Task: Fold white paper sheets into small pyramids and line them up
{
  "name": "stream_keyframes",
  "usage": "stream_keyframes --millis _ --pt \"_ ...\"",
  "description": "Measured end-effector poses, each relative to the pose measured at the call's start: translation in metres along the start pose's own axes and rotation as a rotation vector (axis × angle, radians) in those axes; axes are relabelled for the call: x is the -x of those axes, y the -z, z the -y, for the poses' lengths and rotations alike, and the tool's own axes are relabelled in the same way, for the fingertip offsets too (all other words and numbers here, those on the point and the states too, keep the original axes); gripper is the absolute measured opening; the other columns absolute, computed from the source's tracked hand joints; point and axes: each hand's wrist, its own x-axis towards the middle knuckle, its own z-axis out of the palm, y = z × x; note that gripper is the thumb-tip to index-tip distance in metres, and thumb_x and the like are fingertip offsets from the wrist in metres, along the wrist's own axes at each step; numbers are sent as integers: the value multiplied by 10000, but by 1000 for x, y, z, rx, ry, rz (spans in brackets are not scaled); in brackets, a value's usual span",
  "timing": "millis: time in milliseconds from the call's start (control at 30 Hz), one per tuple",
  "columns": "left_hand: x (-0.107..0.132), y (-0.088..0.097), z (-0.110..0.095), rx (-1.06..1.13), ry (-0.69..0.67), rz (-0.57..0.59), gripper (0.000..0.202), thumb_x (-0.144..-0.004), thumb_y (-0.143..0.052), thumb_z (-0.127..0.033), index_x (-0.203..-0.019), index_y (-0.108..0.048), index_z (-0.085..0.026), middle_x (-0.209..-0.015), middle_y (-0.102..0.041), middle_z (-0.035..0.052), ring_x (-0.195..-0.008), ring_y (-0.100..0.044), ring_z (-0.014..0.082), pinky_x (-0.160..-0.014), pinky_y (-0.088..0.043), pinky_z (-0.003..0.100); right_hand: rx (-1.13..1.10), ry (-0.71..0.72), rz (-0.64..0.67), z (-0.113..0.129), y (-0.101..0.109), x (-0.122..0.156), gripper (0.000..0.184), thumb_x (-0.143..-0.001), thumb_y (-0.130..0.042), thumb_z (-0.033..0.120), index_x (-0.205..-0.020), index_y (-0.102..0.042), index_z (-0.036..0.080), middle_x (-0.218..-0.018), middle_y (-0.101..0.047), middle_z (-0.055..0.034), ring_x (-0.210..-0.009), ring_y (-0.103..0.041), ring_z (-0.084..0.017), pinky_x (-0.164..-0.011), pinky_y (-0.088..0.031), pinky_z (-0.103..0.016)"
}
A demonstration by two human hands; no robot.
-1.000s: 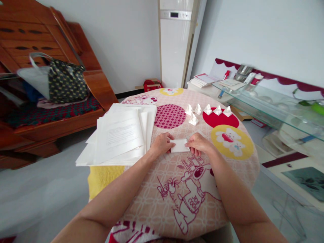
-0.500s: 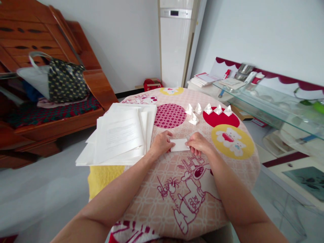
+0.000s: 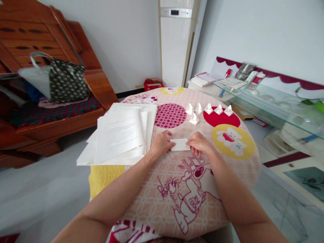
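Note:
A small white folded paper [image 3: 179, 144] lies low over the patterned tablecloth [image 3: 162, 189], held at both ends. My left hand [image 3: 162, 141] pinches its left end between thumb and fingers. At the right end, my right hand [image 3: 199, 142] grips the paper with fingers curled under. Beyond the hands stand several small white folded paper boats [image 3: 209, 108], most in a row, with one paper boat [image 3: 193, 118] nearer me. To the left of my left hand rests a stack of white paper sheets [image 3: 121, 135], the top one printed with text.
A wooden bench [image 3: 96, 84] with a dark patterned bag [image 3: 67, 81] is on the left. On the right, a glass shelf [image 3: 273, 101] carries papers and containers beside the table. A white air conditioner [image 3: 175, 47] stands behind the table.
Both hands keep hold of the folded paper in almost the same place. Only a very slight shift of the whole view is visible.

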Motion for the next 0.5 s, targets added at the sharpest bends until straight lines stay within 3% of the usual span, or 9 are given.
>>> stream_keyframes --millis 500 --pt "0 0 1 26 -9 12 391 -817 -702 -119 -1196 -608 -126 -539 -629 -71 -481 -621 126 -609 -497 236 -7 -6 -5 1 0 2 352 -923 -578 148 -571 -563 160 -443 -606 -26 -309 -541 -130 -317 -409 -218"
